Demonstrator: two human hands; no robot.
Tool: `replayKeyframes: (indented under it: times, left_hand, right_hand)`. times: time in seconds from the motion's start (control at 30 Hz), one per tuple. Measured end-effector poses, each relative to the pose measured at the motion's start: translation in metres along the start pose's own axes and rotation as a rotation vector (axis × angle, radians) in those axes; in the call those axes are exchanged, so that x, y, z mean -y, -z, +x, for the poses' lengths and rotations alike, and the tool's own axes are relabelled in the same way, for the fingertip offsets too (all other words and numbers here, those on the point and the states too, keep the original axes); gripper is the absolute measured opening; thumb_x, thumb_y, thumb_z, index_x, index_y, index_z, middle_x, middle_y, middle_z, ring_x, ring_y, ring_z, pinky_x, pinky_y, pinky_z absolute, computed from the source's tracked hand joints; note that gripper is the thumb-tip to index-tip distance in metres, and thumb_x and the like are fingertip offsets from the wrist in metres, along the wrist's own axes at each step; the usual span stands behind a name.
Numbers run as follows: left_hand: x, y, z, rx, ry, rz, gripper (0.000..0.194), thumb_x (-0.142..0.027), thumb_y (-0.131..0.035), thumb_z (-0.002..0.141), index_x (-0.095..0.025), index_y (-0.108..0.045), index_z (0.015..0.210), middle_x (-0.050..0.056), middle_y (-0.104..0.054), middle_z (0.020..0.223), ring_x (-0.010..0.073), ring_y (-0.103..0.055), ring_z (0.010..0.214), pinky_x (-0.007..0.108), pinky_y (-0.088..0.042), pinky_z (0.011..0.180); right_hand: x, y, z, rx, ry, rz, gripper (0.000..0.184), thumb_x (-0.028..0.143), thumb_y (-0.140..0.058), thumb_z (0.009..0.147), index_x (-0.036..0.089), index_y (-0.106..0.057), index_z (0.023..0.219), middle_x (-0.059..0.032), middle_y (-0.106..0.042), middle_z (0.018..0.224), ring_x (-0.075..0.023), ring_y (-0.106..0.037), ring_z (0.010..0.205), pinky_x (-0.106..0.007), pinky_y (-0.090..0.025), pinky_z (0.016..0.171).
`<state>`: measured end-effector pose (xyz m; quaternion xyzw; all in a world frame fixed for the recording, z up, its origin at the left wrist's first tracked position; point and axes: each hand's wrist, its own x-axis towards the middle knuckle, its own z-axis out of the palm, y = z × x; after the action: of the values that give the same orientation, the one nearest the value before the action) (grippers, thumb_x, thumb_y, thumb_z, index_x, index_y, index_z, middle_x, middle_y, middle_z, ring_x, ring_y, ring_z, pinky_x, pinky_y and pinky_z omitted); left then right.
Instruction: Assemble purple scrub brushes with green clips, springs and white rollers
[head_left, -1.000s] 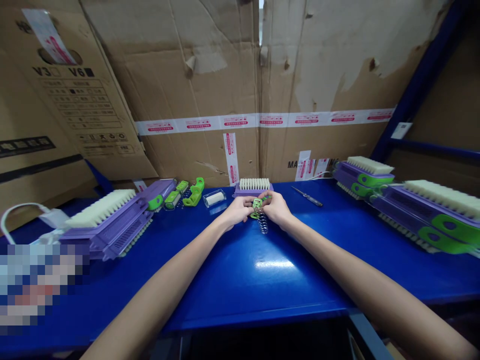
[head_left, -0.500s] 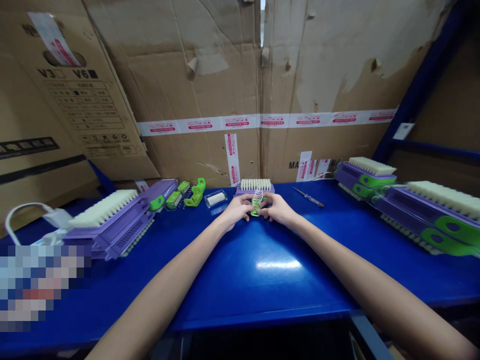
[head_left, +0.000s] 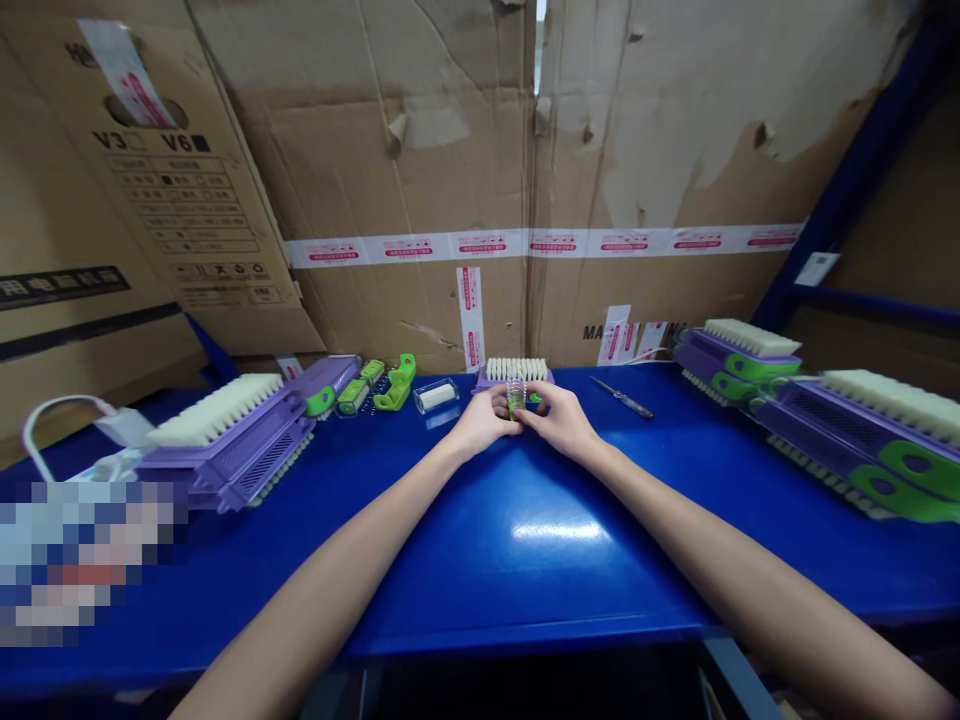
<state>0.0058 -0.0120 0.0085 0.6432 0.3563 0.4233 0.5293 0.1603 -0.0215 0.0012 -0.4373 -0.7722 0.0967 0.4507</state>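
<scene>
Cannot make out the full shape of the green piece by the coil spring, mostly covered by left hand and right hand, nor the pixelated patch toward the surface's front left corner.

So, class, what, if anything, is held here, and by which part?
The left hand and right hand hold a small green piece with a silvery coil, gripped from both sides; exact contacts are hidden.

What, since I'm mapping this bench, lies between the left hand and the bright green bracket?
In the head view, a clear case holding a white piece lies on the blue table between the left hand and the green bracket.
</scene>
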Motion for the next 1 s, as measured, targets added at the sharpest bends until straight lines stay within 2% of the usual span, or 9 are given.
replayKeyframes:
  times: [0.1, 0.2, 0.33, 0.47, 0.63, 0.7, 0.8, 1.0]
  left_hand:
    - [0.005, -0.001, 0.002, -0.055, -0.09, 0.197, 0.063, -0.001, -0.068, 0.053, -0.011, -0.054, 0.114, 0.0, -0.063, 0.078, 0.0109, -0.059, 0.069, 0.024, -0.048, 0.069]
    - [0.01, -0.001, 0.002, -0.137, -0.191, 0.449, 0.058, -0.006, -0.066, 0.056, -0.013, -0.055, 0.112, -0.001, -0.061, 0.074, 0.0117, -0.058, 0.068, 0.025, -0.047, 0.069]
    - [0.012, 0.0, -0.001, -0.203, -0.272, 0.685, 0.055, -0.016, -0.067, 0.06, -0.013, -0.053, 0.113, 0.0, -0.062, 0.078, 0.0134, -0.058, 0.068, 0.025, -0.047, 0.066]
    - [0.009, -0.002, -0.003, -0.241, -0.258, 0.826, 0.052, -0.023, -0.066, 0.063, -0.015, -0.053, 0.112, 0.004, -0.064, 0.086, 0.0177, -0.061, 0.077, 0.027, -0.048, 0.069]
    - [0.003, -0.005, -0.009, -0.277, -0.231, 0.943, 0.05, -0.027, -0.064, 0.068, -0.017, -0.049, 0.115, 0.009, -0.063, 0.104, 0.0232, -0.06, 0.095, 0.032, -0.048, 0.08]
    - [0.001, -0.004, -0.011, -0.258, -0.245, 1.002, 0.049, -0.027, -0.063, 0.07, -0.017, -0.048, 0.115, 0.011, -0.059, 0.113, 0.0247, -0.057, 0.106, 0.034, -0.046, 0.088]
    - [0.001, -0.002, -0.012, -0.166, -0.262, 1.079, 0.05, -0.031, -0.063, 0.072, -0.018, -0.048, 0.117, 0.01, -0.054, 0.121, 0.0249, -0.05, 0.116, 0.036, -0.043, 0.095]
    - [0.0, 0.004, -0.011, -0.111, -0.213, 1.271, 0.046, -0.048, -0.062, 0.073, -0.016, -0.054, 0.104, 0.012, -0.057, 0.108, 0.0282, -0.051, 0.108, 0.038, -0.045, 0.089]
  right_hand:
    - [0.0, 0.0, 0.0, -0.004, -0.037, -0.002, 0.025, 0.023, -0.066, 0.072, 0.019, -0.065, 0.097, -0.0036, -0.07, 0.091, -0.0182, -0.064, 0.078, -0.028, -0.05, 0.07]
    - [0.001, 0.0, -0.001, -0.018, -0.026, 0.016, 0.027, 0.022, -0.067, 0.071, 0.021, -0.064, 0.099, -0.0021, -0.071, 0.093, -0.0187, -0.065, 0.084, -0.028, -0.05, 0.075]
    - [0.001, 0.0, -0.001, -0.047, -0.048, 0.009, 0.019, 0.022, -0.065, 0.073, 0.024, -0.065, 0.092, 0.0005, -0.071, 0.089, -0.0174, -0.066, 0.083, -0.027, -0.051, 0.076]
    - [0.005, 0.0, -0.002, -0.067, -0.135, -0.049, 0.016, 0.024, -0.066, 0.072, 0.025, -0.066, 0.089, 0.0011, -0.071, 0.084, -0.0176, -0.067, 0.08, -0.027, -0.051, 0.072]
    - [0.012, -0.001, -0.004, -0.077, -0.159, -0.064, 0.016, 0.024, -0.064, 0.073, 0.025, -0.065, 0.089, 0.001, -0.071, 0.083, -0.0174, -0.067, 0.078, -0.026, -0.051, 0.071]
    - [0.013, -0.001, -0.005, -0.055, -0.152, -0.07, 0.018, 0.023, -0.064, 0.073, 0.025, -0.065, 0.091, 0.0008, -0.071, 0.084, -0.0175, -0.066, 0.078, -0.026, -0.051, 0.07]
    - [0.013, 0.001, -0.004, 0.005, -0.152, -0.102, 0.023, 0.022, -0.064, 0.072, 0.024, -0.065, 0.095, -0.0005, -0.071, 0.084, -0.0183, -0.066, 0.074, -0.026, -0.05, 0.067]
    - [0.01, 0.002, -0.004, 0.084, -0.139, -0.073, 0.033, 0.022, -0.065, 0.073, 0.023, -0.06, 0.105, -0.0004, -0.071, 0.091, -0.0153, -0.064, 0.067, -0.025, -0.047, 0.06]
